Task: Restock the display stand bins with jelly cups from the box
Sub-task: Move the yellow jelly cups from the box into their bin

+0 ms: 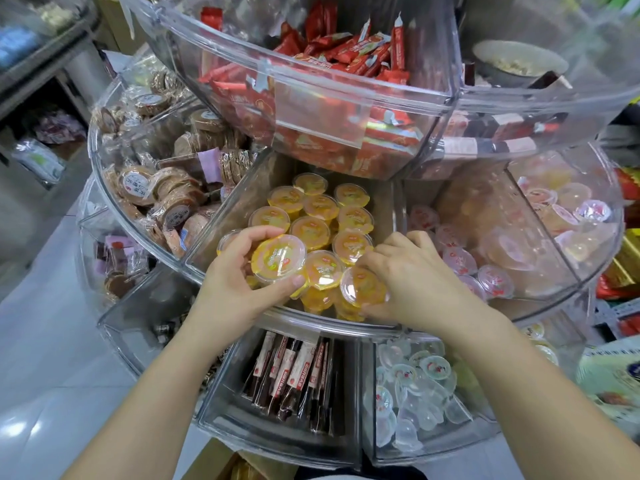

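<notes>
Several orange jelly cups with clear lids fill the middle bin of a clear tiered display stand. My left hand grips one orange jelly cup, tilted, at the bin's front left. My right hand curls its fingers round another orange jelly cup at the bin's front edge. A corner of the cardboard box shows at the bottom, mostly hidden.
The upper tier bin of red wrapped snacks overhangs the jelly bin. Round brown biscuits fill the left bin, pale pink jelly cups the right one. Below sit dark snack sticks and clear jelly cups.
</notes>
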`<state>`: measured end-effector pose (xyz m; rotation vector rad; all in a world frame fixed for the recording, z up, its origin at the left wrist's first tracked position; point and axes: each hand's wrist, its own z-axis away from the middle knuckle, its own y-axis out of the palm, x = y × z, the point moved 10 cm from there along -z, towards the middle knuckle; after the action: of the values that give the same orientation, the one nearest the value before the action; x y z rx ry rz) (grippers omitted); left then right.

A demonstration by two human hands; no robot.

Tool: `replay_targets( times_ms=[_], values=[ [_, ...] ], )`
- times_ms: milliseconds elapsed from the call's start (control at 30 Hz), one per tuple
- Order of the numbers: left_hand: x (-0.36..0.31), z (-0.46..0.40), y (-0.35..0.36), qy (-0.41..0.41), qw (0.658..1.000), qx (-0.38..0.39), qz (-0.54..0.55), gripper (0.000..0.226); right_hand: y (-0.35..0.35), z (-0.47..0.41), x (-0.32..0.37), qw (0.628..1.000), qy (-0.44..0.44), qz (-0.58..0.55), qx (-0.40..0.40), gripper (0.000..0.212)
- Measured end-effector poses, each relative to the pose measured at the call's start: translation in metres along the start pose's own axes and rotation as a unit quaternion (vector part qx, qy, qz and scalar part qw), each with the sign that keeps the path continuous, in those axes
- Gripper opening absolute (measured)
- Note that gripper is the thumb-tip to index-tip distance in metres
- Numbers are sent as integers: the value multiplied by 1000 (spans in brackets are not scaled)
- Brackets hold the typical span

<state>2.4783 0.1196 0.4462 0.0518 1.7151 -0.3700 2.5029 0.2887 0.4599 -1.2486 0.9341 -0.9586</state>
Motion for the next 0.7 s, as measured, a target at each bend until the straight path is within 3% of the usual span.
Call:
replay_targets(
  times_ms=[533,700],
  values=[
    [-7,2,2,40,998,8,-44,53,0,7,-2,997,53,24,-43,56],
    [-8,4,3,35,999,11,-24,53,8,7,-1,998,50,38,18,75]
  ],
)
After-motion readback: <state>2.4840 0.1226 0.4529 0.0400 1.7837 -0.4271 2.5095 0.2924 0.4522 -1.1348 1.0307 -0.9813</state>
